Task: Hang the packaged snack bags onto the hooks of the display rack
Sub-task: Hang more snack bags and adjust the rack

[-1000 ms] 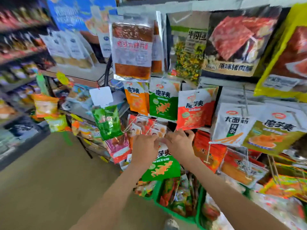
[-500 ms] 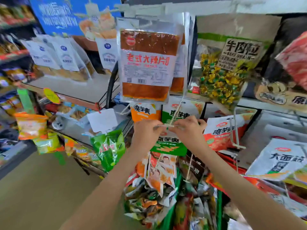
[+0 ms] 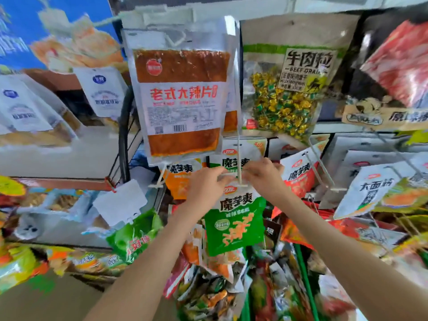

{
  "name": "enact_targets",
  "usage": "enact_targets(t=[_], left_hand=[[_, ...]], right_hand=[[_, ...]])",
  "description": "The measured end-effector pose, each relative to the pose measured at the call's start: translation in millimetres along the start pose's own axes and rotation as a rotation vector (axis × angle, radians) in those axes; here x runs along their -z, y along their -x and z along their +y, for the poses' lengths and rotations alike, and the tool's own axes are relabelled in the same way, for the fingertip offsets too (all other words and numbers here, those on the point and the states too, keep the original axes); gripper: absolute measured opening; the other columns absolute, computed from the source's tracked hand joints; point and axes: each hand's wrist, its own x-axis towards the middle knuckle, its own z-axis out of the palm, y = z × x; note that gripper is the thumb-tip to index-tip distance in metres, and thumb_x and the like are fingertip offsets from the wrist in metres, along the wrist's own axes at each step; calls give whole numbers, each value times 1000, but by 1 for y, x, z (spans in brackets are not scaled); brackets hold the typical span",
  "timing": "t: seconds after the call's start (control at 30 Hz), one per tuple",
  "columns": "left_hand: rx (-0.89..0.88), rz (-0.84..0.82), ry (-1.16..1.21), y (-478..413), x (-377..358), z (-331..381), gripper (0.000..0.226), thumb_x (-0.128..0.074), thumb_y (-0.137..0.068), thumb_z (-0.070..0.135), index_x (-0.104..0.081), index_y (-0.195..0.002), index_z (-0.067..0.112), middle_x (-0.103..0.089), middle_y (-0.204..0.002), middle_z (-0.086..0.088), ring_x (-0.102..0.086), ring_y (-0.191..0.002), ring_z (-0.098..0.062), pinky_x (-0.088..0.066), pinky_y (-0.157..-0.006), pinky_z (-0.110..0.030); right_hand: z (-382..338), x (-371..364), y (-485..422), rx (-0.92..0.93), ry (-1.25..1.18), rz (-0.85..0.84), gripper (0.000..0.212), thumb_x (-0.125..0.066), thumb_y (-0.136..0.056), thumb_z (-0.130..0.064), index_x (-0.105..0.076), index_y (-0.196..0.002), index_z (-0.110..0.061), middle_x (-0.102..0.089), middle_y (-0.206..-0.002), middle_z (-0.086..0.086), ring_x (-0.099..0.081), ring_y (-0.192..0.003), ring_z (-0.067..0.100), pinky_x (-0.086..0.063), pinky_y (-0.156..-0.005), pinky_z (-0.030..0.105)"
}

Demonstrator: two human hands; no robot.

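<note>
Hanging looks well underway. Many bags are on the rack above and to either side of the fingers, among them a big brown bag [image 3: 183,100] above them, an orange bag [image 3: 183,179] just left of them and a red bag [image 3: 298,174] just right of them. One green bag [image 3: 234,225] is in hand now, and a heap of loose bags [image 3: 217,290] lies below the wrists. That heap suggests a good share of the work is left.

The left hand [image 3: 205,188] and the right hand [image 3: 262,177] both grip the top edge of the green bag, and the rest of it dangles straight down beneath them. On each hand the fingers are curled and pressed together, pinching the bag's top strip against the thumb rather than spread. The pale hook [image 3: 238,158] comes down between the two sets of fingertips. Its small crossbar end sits right at the bag's top edge, touching or nearly touching it.

Whether the bag's hole is over the hook's tip cannot be told, because the fingers cover that spot. So this bag is best judged as being threaded on, not yet hung and let go.
</note>
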Motion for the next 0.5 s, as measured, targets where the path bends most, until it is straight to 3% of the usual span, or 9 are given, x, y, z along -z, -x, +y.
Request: enact_targets(t=[0.1, 0.2, 0.3, 0.4, 0.5], left_hand=[[-8, 78, -99, -17, -7, 0, 21, -53, -94, 30, -67, -100, 15, -64, -67, -2, -58, -63, -16, -30, -61, -26], [27, 137, -171, -33, -20, 1, 18, -48, -94, 21, -65, -99, 18, -66, -79, -3, -58, -88, -26, -25, -75, -34], [35, 141, -218, -46, -29, -2, 19, -43, -92, 15, -61, -99, 17, -62, -85, -3, -55, -93, -28, -25, -77, -36], [-54, 230, -257, -49, -34, -7, 42, -57, -80, 9, -54, -122, 12, -62, -113, -7, -54, -110, -29, -27, -90, -41], [-115, 279, -266, -28, -50, -13, 70, -68, -69, 6, -45, -134, 6, -47, -139, -12, -41, -129, -28, -18, -104, -45]], right_hand=[[-6, -3, -15, -99, 122, 12, 29, -34, -73, -34, -59, -67, -20, -56, -70, 4, -48, -94, 26, -14, -68, 32], [-5, -7, -39, -201, 182, -22, 23, -44, -90, -24, -65, -91, -13, -62, -102, 8, -39, -119, 28, -26, -89, 40], [-5, -12, -58, -268, 220, -61, 27, -44, -92, -23, -63, -108, -14, -56, -117, 11, -40, -121, 31, -30, -100, 47], [-10, -13, -58, -282, 242, 44, 30, -48, -91, -24, -55, -118, -14, -47, -129, 10, -34, -124, 31, -30, -98, 45], [-7, -19, -30, -165, 358, 172, 47, -53, -90, -24, -40, -133, -13, -29, -145, 10, -27, -131, 32, -27, -102, 46]])
